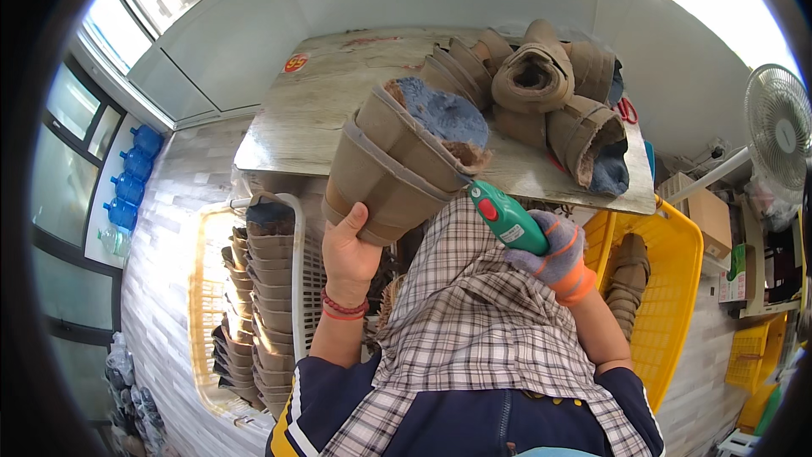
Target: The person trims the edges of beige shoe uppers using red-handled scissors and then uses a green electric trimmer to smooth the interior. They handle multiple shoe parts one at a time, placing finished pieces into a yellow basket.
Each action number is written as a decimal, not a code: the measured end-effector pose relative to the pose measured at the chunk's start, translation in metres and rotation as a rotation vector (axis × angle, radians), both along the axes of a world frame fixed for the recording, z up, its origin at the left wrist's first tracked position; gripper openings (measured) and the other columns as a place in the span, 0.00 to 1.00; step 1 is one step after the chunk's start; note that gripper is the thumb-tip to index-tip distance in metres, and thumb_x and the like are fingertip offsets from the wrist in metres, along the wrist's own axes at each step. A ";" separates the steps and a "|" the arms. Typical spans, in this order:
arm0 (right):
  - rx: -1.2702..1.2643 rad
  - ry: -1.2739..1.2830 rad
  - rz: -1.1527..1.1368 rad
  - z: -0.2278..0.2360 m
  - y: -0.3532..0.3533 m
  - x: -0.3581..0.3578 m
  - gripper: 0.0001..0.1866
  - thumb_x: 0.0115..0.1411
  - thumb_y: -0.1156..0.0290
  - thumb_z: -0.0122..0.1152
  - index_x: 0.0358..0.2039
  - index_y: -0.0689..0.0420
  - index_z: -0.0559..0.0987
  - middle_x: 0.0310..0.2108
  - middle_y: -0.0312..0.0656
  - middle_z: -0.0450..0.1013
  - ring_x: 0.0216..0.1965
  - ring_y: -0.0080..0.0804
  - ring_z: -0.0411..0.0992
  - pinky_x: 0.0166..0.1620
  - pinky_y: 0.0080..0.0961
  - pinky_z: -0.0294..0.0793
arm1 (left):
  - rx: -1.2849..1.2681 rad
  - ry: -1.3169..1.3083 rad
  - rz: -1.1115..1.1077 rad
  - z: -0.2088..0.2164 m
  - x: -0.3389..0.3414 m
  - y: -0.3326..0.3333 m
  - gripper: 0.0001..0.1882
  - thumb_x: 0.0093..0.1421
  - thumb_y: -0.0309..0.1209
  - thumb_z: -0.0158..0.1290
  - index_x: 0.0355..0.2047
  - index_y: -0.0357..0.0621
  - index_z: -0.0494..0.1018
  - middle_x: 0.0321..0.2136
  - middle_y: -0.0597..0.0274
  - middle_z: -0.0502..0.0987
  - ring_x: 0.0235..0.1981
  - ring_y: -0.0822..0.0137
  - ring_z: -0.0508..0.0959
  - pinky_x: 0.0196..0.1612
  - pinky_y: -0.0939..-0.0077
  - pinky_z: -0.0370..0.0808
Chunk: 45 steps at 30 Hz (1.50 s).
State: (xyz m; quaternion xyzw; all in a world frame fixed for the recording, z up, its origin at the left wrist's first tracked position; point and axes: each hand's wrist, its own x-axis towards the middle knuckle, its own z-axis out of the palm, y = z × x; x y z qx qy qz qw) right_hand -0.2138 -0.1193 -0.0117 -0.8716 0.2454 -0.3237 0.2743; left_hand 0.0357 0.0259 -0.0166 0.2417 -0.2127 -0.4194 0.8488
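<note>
Tilted over the table's front edge is a nested stack of brown boot uppers point(385, 165), their fluffy blue and brown lining showing at the open end. My bare left hand point(348, 250) grips the stack from below, thumb on the outside. A grey and orange glove covers my right hand point(554, 258), closed around a green handheld cordless cutter point(509, 218) with a red button. The cutter's tip is at the lower rim of the lined opening; whether it touches the edge I cannot tell. More brown uppers point(533, 76) lie heaped on the table at the right.
The wood-patterned table point(330, 93) stands ahead, with red-handled scissors point(627, 110) at its right. A white basket point(298, 288) of stacked uppers is at my left. A yellow basket point(672, 288) with more uppers is at my right, near a standing fan point(778, 131).
</note>
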 end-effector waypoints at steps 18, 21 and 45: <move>0.503 -0.147 0.040 0.004 0.000 0.021 0.28 0.46 0.57 0.73 0.40 0.65 0.75 0.24 0.39 0.75 0.24 0.19 0.71 0.30 0.19 0.72 | 0.168 -0.911 0.401 -0.046 -0.005 0.008 0.17 0.54 0.16 0.56 0.45 0.36 0.72 0.41 0.59 0.76 0.41 0.67 0.75 0.45 0.76 0.71; 0.515 -0.130 0.026 0.012 0.001 0.022 0.28 0.46 0.57 0.72 0.40 0.65 0.75 0.24 0.39 0.75 0.24 0.19 0.71 0.30 0.18 0.72 | 0.223 -1.196 0.461 -0.050 0.000 0.012 0.13 0.53 0.15 0.55 0.40 0.36 0.74 0.42 0.57 0.76 0.42 0.65 0.75 0.47 0.74 0.70; 0.632 -0.137 -0.245 -0.008 -0.032 0.012 0.20 0.52 0.58 0.67 0.35 0.62 0.76 0.18 0.31 0.69 0.19 0.15 0.62 0.23 0.16 0.62 | 0.738 -2.145 0.963 -0.056 0.102 -0.008 0.13 0.46 0.20 0.50 0.34 0.32 0.75 0.42 0.41 0.72 0.45 0.42 0.70 0.48 0.51 0.66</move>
